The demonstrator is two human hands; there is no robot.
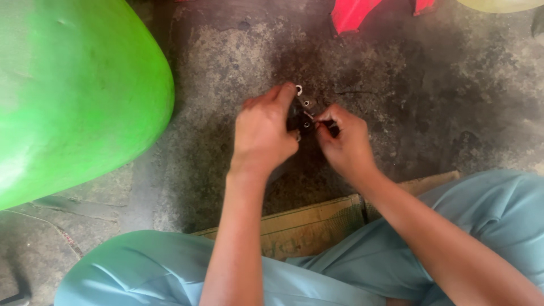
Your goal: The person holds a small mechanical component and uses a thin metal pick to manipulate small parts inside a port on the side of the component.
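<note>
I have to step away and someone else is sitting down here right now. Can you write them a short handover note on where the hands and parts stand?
Left hand: closed around a small dark part, held just above the stained concrete floor.
Right hand: fingertips pinch a thin tool or pin against that part; too small to tell which.
Small pale ring lies on the floor beside the left fingertips.
Nearby: green curved panel at left, red piece at top, cardboard under the knees.
Done or left: cannot tell; the fine work on the part is in hand.

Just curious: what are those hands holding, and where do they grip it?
Left hand grips a small dark part by its side; right hand pinches a thin tool.
</note>
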